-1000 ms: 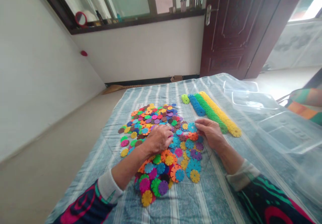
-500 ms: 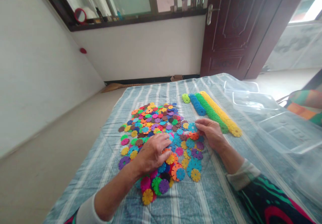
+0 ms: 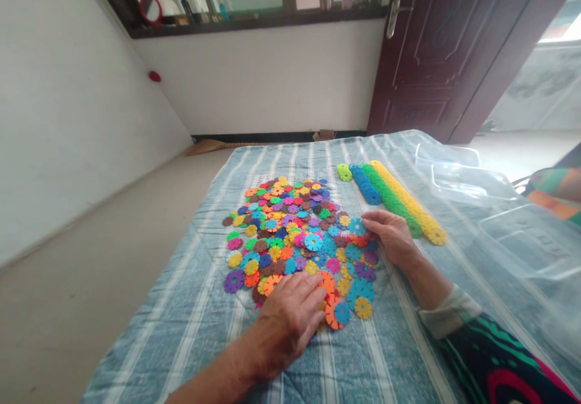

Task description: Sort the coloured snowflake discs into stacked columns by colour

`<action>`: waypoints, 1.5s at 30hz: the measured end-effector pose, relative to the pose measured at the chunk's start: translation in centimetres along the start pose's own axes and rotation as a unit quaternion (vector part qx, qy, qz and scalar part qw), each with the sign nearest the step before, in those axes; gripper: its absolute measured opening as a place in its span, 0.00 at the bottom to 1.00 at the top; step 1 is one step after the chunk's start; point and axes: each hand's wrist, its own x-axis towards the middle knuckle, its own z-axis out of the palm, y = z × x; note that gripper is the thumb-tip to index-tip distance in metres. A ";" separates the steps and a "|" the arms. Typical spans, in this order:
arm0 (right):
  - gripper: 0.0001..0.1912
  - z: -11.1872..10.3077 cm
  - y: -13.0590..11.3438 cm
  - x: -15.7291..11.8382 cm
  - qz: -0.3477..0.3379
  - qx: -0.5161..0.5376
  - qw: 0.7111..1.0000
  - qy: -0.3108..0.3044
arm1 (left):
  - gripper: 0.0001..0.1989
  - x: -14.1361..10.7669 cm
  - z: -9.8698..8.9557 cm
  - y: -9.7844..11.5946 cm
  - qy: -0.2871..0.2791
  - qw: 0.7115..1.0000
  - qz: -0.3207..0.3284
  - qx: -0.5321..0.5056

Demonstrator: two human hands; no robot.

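A pile of notched plastic discs (image 3: pixel 276 250) in many colours spreads over the striped cloth. My left hand (image 3: pixel 293 307) lies palm down on the pile's near part, its fingers stretched over the discs and covering those beneath. At the pile's right edge, my right hand (image 3: pixel 393 234) pinches a light blue disc (image 3: pixel 357 226) between thumb and fingertips. Beyond that hand lie overlapping rows of discs: a yellow row (image 3: pixel 403 198), a green row (image 3: pixel 391 199) and a shorter blue row (image 3: pixel 365 184). Lime green discs (image 3: pixel 344 172) sit left of the blue row.
Clear plastic containers (image 3: pixel 474 183) stand on the right side of the striped cloth (image 3: pixel 190 307). Behind the covered surface are a white wall, a window ledge (image 3: pixel 254 26) with small items, and a dark red door (image 3: pixel 436 47).
My left hand has moved nearer over the pile, uncovering light blue discs at its middle. My right hand still pinches the light blue disc. The whole view has shifted slightly.
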 end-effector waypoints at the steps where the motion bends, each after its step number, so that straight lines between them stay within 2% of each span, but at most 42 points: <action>1: 0.18 0.0 0.0 0.0 -0.004 -0.005 1.000 0.001 | 0.11 -0.1 0.3 0.2 0.002 1.000 0.009 -0.009; 7: 0.20 -0.1 -0.1 -0.2 -0.015 -0.027 1.000 0.005 | 0.12 -0.6 1.2 1.2 0.001 0.999 0.049 -0.018; 13: 0.19 -0.3 0.1 -0.2 -0.012 -0.039 0.999 -0.002 | 0.18 -0.6 0.6 2.2 -0.049 0.996 0.060 -0.043; 16: 0.20 -0.5 0.3 -0.1 -0.023 -0.050 0.999 0.000 | 0.18 -0.3 0.3 2.1 -0.064 0.994 0.066 -0.059; 20: 0.21 -0.5 0.5 0.0 -0.037 -0.053 0.998 0.001 | 0.18 0.0 0.8 -0.1 -0.054 0.997 0.041 -0.034; 24: 0.20 -0.6 0.6 0.1 -0.044 -0.056 0.997 -0.008 | 0.20 -0.2 1.7 -3.8 -0.007 1.000 -0.005 -0.001; 27: 0.21 -0.6 0.6 0.1 -0.049 -0.057 0.997 -0.009 | 0.21 -0.3 1.3 -6.0 0.042 0.999 -0.023 -0.013; 30: 0.21 -0.6 0.7 0.1 -0.048 -0.058 0.997 -0.008 | 0.18 -0.2 0.1 -6.5 0.074 0.996 -0.040 -0.033; 34: 0.22 -0.5 0.6 0.1 -0.043 -0.055 0.998 -0.007 | 0.15 0.0 -1.8 -6.0 0.081 0.994 -0.056 -0.044; 37: 0.21 -0.5 0.6 0.0 -0.042 -0.054 0.998 -0.005 | 0.13 0.1 -3.0 -6.1 0.044 0.994 -0.087 -0.049; 41: 0.22 -0.5 0.5 0.0 -0.036 -0.058 0.998 -0.006 | 0.12 -0.1 -4.6 -6.7 -0.051 0.987 -0.139 -0.063; 43: 0.22 -0.5 0.5 -0.1 -0.034 -0.062 0.997 -0.008 | 0.12 -0.2 -5.1 -6.8 -0.099 0.981 -0.154 -0.069; 45: 0.23 -0.5 0.5 -0.1 -0.036 -0.067 0.997 -0.012 | 0.14 -0.3 -5.1 -7.0 -0.120 0.977 -0.158 -0.072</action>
